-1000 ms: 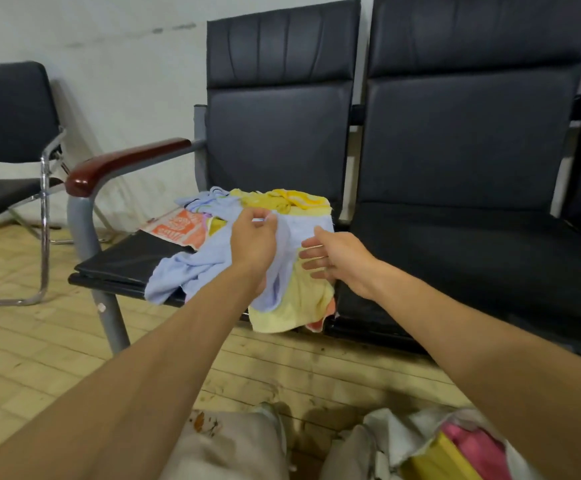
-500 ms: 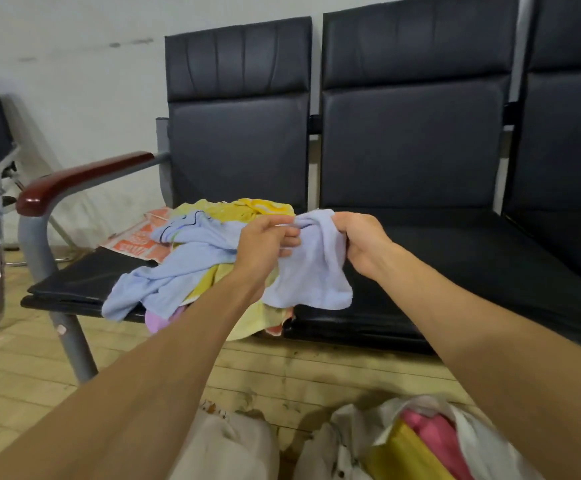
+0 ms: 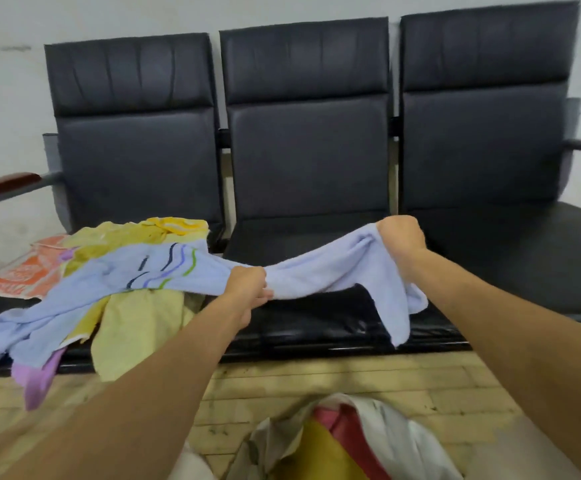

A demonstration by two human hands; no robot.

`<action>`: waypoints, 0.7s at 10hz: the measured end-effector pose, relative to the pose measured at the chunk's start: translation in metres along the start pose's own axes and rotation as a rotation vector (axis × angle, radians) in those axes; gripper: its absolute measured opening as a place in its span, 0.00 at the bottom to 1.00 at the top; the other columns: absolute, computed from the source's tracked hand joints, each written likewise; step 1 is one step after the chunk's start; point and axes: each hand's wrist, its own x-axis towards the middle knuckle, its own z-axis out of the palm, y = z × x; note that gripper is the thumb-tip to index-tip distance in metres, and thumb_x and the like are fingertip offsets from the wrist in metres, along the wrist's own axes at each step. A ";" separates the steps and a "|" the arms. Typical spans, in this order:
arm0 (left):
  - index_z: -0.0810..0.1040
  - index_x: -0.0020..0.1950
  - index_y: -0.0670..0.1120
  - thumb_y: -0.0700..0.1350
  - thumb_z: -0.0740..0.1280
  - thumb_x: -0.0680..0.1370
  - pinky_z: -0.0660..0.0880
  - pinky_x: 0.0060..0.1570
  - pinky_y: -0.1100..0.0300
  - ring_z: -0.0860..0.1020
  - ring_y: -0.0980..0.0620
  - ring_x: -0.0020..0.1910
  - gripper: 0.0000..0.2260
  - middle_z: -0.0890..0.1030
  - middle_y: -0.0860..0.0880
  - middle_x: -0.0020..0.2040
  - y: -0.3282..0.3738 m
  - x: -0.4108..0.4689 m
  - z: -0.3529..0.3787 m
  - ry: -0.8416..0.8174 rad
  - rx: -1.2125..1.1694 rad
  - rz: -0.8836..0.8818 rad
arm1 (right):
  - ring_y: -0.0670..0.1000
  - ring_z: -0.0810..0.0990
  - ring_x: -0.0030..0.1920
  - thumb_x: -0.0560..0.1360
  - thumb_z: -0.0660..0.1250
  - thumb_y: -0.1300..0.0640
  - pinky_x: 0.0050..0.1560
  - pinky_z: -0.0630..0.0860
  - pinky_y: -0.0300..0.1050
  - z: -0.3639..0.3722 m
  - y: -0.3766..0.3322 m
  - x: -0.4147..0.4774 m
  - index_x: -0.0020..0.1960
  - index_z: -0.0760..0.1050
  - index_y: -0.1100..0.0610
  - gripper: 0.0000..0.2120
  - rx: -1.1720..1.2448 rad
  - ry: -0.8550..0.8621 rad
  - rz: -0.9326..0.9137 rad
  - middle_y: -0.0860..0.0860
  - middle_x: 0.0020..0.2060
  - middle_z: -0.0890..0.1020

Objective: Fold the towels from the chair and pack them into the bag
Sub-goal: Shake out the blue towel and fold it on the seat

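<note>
A light blue towel (image 3: 316, 275) is held stretched between both hands above the black three-seat chair (image 3: 306, 150). The left hand (image 3: 247, 285) is closed in a fist round the towel near its middle, over the gap between the left and middle seats. The right hand (image 3: 401, 237) is curled tightly round the towel's far end and is raised higher, above the middle seat. From the right hand a loose corner of the towel hangs down past the seat's front edge. To the left of the left hand, the rest of the towel, marked with wavy coloured stripes, is spread across the pile on the left seat and droops over its front edge.

In that pile a yellow towel (image 3: 136, 323) and a purple towel (image 3: 40, 379) are seen under the blue one, both hanging over the seat edge. An orange printed sheet (image 3: 22, 275) lies at the pile's left side. On the wooden floor (image 3: 351, 375) below the arms, a white bag (image 3: 396, 445) stands open, with a pink cloth (image 3: 344, 424) and a yellow cloth (image 3: 323, 455) inside it.
</note>
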 end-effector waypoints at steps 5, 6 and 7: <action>0.73 0.44 0.50 0.43 0.66 0.78 0.68 0.46 0.63 0.75 0.52 0.47 0.05 0.77 0.50 0.48 -0.031 0.023 0.022 -0.315 0.925 0.563 | 0.55 0.78 0.50 0.79 0.60 0.49 0.56 0.69 0.49 -0.001 0.051 -0.009 0.48 0.72 0.56 0.10 -1.189 -0.273 -0.349 0.54 0.47 0.79; 0.75 0.41 0.53 0.43 0.70 0.76 0.68 0.45 0.65 0.75 0.59 0.41 0.08 0.77 0.55 0.42 -0.025 0.007 0.014 -0.474 0.795 0.588 | 0.56 0.75 0.60 0.79 0.58 0.50 0.64 0.64 0.52 0.013 0.057 -0.008 0.57 0.74 0.56 0.13 -1.239 -0.227 -0.421 0.55 0.58 0.77; 0.80 0.43 0.51 0.41 0.71 0.75 0.71 0.46 0.71 0.77 0.62 0.41 0.05 0.80 0.59 0.41 -0.021 -0.011 0.002 -0.603 0.722 0.619 | 0.56 0.74 0.60 0.81 0.53 0.51 0.62 0.65 0.52 0.023 0.059 -0.008 0.59 0.74 0.57 0.16 -1.111 -0.267 -0.459 0.55 0.59 0.76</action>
